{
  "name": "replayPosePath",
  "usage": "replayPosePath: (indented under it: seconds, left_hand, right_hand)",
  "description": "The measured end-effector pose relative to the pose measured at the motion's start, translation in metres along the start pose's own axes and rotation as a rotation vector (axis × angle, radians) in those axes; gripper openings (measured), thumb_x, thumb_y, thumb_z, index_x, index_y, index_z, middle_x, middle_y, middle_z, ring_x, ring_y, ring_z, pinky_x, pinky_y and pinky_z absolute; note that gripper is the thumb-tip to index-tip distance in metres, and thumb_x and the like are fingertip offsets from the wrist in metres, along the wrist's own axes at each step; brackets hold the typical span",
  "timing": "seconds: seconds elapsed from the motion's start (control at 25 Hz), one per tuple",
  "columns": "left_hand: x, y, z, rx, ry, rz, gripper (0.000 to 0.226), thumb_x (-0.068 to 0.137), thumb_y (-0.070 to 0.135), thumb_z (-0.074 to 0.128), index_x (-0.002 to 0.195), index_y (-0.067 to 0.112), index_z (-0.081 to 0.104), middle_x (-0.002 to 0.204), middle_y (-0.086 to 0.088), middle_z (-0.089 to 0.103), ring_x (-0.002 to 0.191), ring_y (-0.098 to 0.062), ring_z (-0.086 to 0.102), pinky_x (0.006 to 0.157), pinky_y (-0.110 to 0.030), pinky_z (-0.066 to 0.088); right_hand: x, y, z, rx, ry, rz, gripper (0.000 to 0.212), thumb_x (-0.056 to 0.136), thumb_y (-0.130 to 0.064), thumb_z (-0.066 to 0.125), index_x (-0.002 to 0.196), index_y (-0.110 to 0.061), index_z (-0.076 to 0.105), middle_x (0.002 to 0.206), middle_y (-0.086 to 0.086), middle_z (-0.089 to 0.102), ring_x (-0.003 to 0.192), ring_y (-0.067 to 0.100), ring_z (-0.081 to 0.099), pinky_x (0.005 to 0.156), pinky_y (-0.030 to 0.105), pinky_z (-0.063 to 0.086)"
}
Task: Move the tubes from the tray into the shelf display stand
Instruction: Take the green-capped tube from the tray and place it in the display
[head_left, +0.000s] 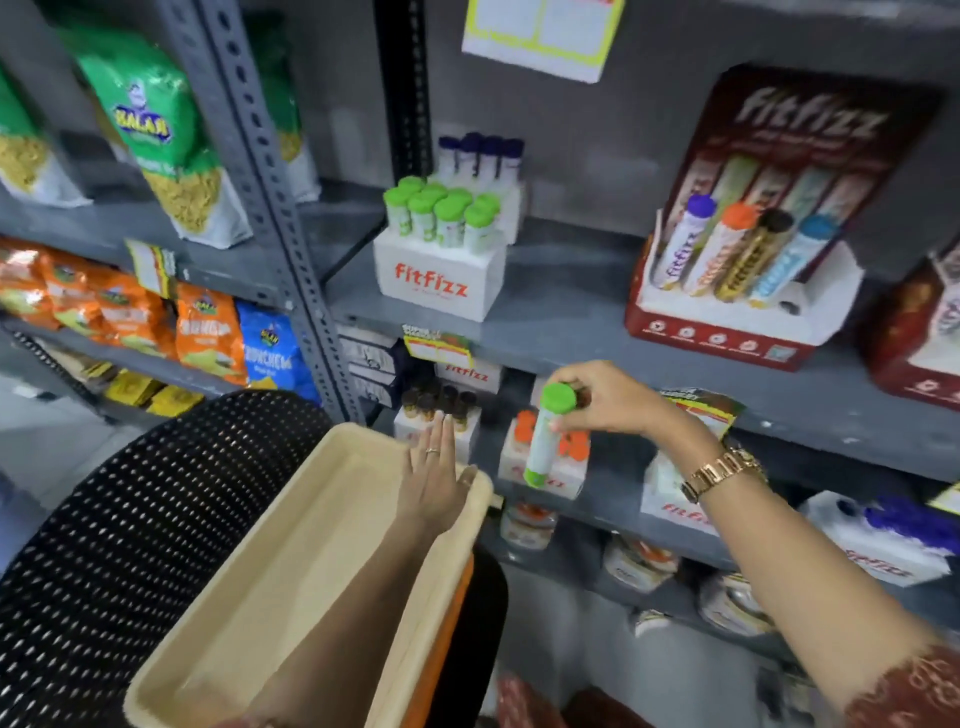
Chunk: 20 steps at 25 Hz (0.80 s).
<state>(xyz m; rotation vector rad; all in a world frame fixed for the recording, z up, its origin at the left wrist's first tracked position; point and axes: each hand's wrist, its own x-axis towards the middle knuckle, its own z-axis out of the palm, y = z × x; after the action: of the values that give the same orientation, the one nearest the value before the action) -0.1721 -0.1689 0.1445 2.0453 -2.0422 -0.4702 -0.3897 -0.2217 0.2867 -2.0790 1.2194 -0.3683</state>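
My right hand (608, 397) grips a white tube with a green cap (545, 439) near its top, holding it upright in front of the lower shelf. My left hand (434, 475) lies flat with fingers spread on the far rim of the beige tray (291, 545); no tubes show inside the tray. On the middle shelf stands a white "fitfizz" display stand (441, 278) filled with several green-capped tubes (441, 213). A red "fitfizz" display stand (748, 306) at the right holds several tubes with different caps.
The tray rests on a black perforated chair (130, 514). Grey metal shelving (571, 317) carries more fitfizz boxes with orange, dark and purple caps below. Snack bags (156, 135) fill the left shelves. A perforated steel upright (270, 171) divides the two bays.
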Motion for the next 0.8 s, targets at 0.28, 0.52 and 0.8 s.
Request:
replayPosePath:
  seconds: [0.28, 0.52, 0.8]
  left_hand:
    - [0.065, 0.134, -0.034, 0.013, 0.110, 0.304, 0.066, 0.098, 0.036, 0.035, 0.147, 0.010, -0.002, 0.159, -0.005, -0.004, 0.146, -0.020, -0.003, 0.118, -0.049, 0.005]
    - [0.100, 0.212, -0.030, 0.026, 0.060, 0.364, 0.067, 0.099, 0.037, 0.031, 0.147, 0.007, -0.005, 0.159, -0.007, -0.006, 0.146, -0.020, -0.006, 0.118, -0.049, 0.003]
    - [0.123, 0.231, 0.002, 0.083, -0.008, 0.264, 0.068, 0.098, 0.046, 0.022, 0.146, 0.012, -0.012, 0.159, -0.009, -0.007, 0.146, -0.022, -0.007, 0.117, -0.050, -0.001]
  right_hand:
    - [-0.047, 0.026, -0.106, 0.248, 0.419, -0.022, 0.020, 0.072, 0.002, 0.075, 0.085, -0.010, 0.065, 0.083, 0.007, 0.064, 0.067, -0.002, 0.057, 0.066, 0.014, 0.046]
    - [-0.075, 0.046, -0.161, 0.311, 0.659, -0.082, 0.016, 0.080, -0.003, 0.068, 0.092, -0.012, 0.062, 0.087, 0.004, 0.066, 0.077, 0.011, 0.062, 0.070, 0.019, 0.050]
    - [-0.087, 0.072, -0.195, 0.322, 0.761, -0.061, 0.015, 0.081, -0.019, 0.071, 0.089, -0.012, 0.061, 0.079, 0.000, 0.065, 0.073, 0.011, 0.061, 0.062, 0.021, 0.048]
